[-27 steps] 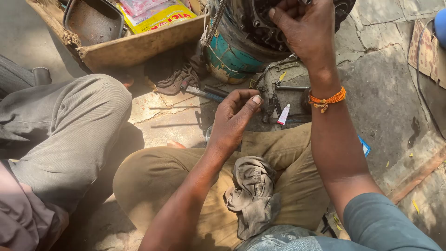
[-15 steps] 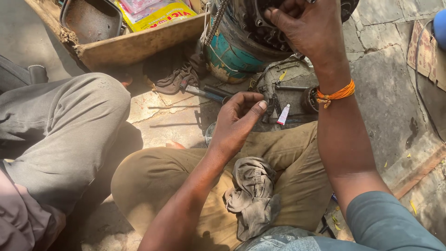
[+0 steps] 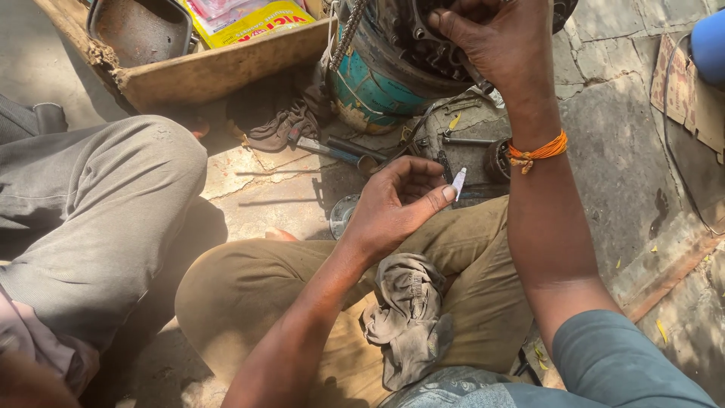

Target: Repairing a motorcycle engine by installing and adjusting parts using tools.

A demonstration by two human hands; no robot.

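My right hand (image 3: 498,41) reaches up into a greasy engine assembly (image 3: 423,45) that rests on a teal-painted drum (image 3: 370,94). Its fingers are curled onto a dark metal part among the gears. An orange thread band (image 3: 538,151) circles that wrist. My left hand (image 3: 396,200) hovers over my knee, palm turned up and fingers loosely curled, with nothing visible in the palm. Just past its thumb tip a small white piece (image 3: 458,181) lies on a grey metal casing (image 3: 468,143).
A dirty rag (image 3: 408,317) lies on my khaki lap. Hand tools (image 3: 332,149) and another rag (image 3: 276,125) sit on the stone floor. A wooden crate (image 3: 211,68) holds a dark pan and a yellow packet. Another person's grey-trousered leg (image 3: 98,219) is at left; cardboard (image 3: 691,98) at right.
My left hand has turned palm up and its fingers have loosened, drifting slightly right. My right hand stays on the engine.
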